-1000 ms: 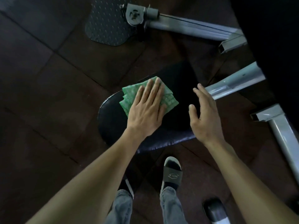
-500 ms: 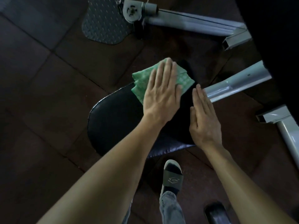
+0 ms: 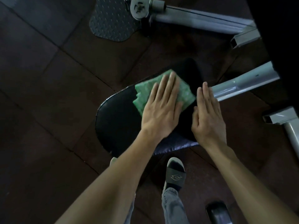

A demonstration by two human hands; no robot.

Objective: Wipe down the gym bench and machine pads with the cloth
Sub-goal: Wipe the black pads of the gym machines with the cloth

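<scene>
A black padded seat (image 3: 119,123) of a gym machine lies in the middle of the view. A folded green cloth (image 3: 142,94) rests on its far half. My left hand (image 3: 161,110) presses flat on the cloth, fingers stretched forward, and looks blurred. My right hand (image 3: 208,115) lies flat on the seat's right edge with its fingers together and nothing in it. Its fingertips reach the grey tube (image 3: 246,84) that comes out from under the seat.
A grey frame beam (image 3: 202,18) with a pivot and a studded foot plate (image 3: 111,25) lies beyond the seat. Another grey frame leg (image 3: 289,126) stands at the right, beside a large black pad (image 3: 281,38). My sandalled foot (image 3: 175,173) stands below the seat on dark floor tiles.
My left hand pushed the cloth from the seat's middle to its far end, then drew it back a little. My right hand came down flat on the seat's right edge.
</scene>
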